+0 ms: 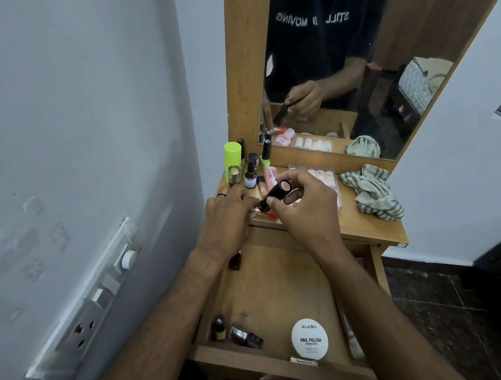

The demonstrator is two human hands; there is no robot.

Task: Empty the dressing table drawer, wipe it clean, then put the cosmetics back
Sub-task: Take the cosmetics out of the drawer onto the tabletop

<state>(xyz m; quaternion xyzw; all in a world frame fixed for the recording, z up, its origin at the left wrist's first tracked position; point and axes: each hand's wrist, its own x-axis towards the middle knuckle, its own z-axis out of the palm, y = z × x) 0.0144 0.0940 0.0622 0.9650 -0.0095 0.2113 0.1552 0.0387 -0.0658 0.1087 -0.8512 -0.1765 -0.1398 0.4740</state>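
There is one camera, worn on the person's head. It looks forward and down, close above the worktop [369, 226] and the open drawer [272, 284], with the mirror [353, 62] straight ahead.

I take the open drawer [272, 284] as my mark. Its middle floor lies bare wood, so I can come straight down there. At its near edge the small bottles [237, 332] and the white round tin [309, 336] block me. Behind it, the tabletop's left is packed with upright bottles [246, 165]; the striped cloth [371, 194] fills the right.
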